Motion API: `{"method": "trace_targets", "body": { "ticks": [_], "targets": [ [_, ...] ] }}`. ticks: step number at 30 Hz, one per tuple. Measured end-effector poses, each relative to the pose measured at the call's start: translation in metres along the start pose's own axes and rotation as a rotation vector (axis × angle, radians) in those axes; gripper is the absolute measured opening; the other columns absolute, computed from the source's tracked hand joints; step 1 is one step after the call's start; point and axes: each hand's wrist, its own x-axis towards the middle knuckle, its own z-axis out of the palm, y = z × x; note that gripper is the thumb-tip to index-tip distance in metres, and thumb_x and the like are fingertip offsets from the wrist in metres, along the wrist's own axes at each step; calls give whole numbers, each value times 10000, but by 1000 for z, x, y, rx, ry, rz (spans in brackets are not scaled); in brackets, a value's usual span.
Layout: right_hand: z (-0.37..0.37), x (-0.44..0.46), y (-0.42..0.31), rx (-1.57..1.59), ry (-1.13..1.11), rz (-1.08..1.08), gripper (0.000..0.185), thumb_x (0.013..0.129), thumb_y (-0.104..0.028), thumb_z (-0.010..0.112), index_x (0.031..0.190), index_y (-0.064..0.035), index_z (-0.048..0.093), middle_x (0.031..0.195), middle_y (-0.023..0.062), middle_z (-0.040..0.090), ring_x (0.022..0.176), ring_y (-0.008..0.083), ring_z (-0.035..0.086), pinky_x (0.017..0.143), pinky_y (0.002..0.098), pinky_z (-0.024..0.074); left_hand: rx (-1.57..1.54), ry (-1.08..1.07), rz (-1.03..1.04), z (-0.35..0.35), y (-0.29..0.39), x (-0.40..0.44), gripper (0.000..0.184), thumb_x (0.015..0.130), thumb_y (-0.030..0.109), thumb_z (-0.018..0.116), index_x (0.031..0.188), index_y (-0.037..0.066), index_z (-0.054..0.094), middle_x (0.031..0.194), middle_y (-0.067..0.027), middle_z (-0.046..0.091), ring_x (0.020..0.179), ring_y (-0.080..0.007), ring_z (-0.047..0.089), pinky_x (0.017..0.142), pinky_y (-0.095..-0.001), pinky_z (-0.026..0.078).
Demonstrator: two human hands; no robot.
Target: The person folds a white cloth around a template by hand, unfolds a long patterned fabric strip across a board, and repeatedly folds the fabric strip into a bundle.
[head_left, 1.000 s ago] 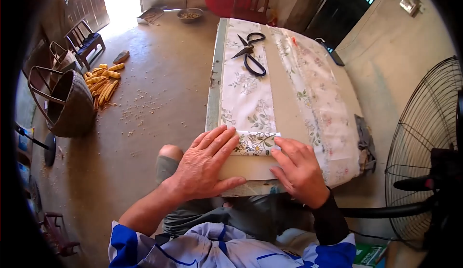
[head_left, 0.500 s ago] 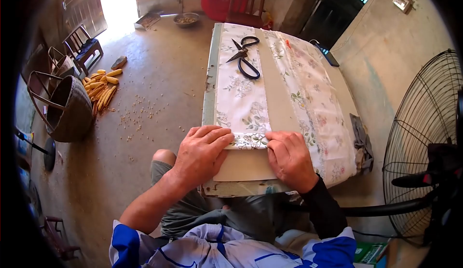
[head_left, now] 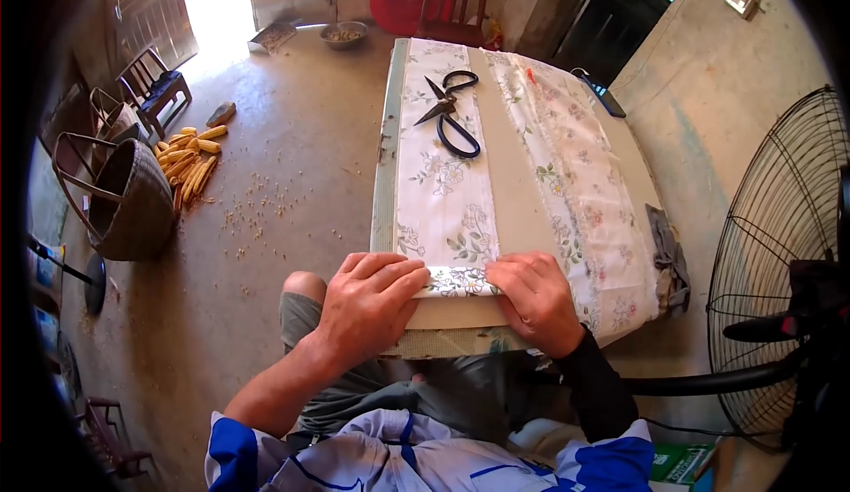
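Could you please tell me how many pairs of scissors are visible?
1: the black scissors lie open on the floral strip, beyond the left hand and right hand. Others could be hidden.

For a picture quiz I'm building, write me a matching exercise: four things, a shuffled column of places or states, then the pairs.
Things
1. Scissors
2. Left hand
3. Corn cobs
4. Fan

Places or states
A. On the floor, beside a woven basket
B. At the right edge of the picture
C. Blades apart, lying on a floral strip
D. At the left end of the strip's near fold

Pairs: 1-C, 2-D, 3-A, 4-B
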Motion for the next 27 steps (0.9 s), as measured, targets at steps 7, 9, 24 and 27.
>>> {"method": "trace_targets", "body": {
  "ticks": [7, 9, 24, 27],
  "targets": [
    [2, -6, -4, 165, 41, 190, 355, 827, 47, 766, 1166, -32, 696, 1072, 156, 728, 1024, 358, 692, 891, 435, 548, -60, 62, -134, -6, -1, -6, 316, 793, 40, 816, 1105, 58, 770, 1000, -104, 792, 959, -282, 737, 843, -393, 581],
    [3, -5, -5, 196, 51, 264, 351, 848, 44, 766, 1183, -29, 692, 1056, 178, 724, 988, 378, 687, 847, 434, 562, -95, 110, -151, -2, -5, -4, 293, 819, 36, 814, 1108, 49, 766, 935, -111, 781, 889, -286, 728, 761, -372, 586],
    [19, 6, 2, 281, 92, 595, 523, 941, -105, 803, 1395, 21, 576, 810, 129, 674, 665, 252, 666, 640, 364, 541, -107, 187, -297, 16, -8, -2, 457, 870, 71, 792, 1304, -6, 672, 790, -63, 653, 707, -208, 619, 710, -367, 532],
    [21, 7, 3, 227, 89, 591, 540, 936, -117, 808, 1399, 26, 570, 799, 120, 666, 667, 262, 667, 637, 370, 541, -99, 174, -328, 17, -8, -1, 487, 872, 79, 792, 1331, -9, 657, 788, -61, 654, 696, -209, 618, 700, -366, 531]
  ]
}}
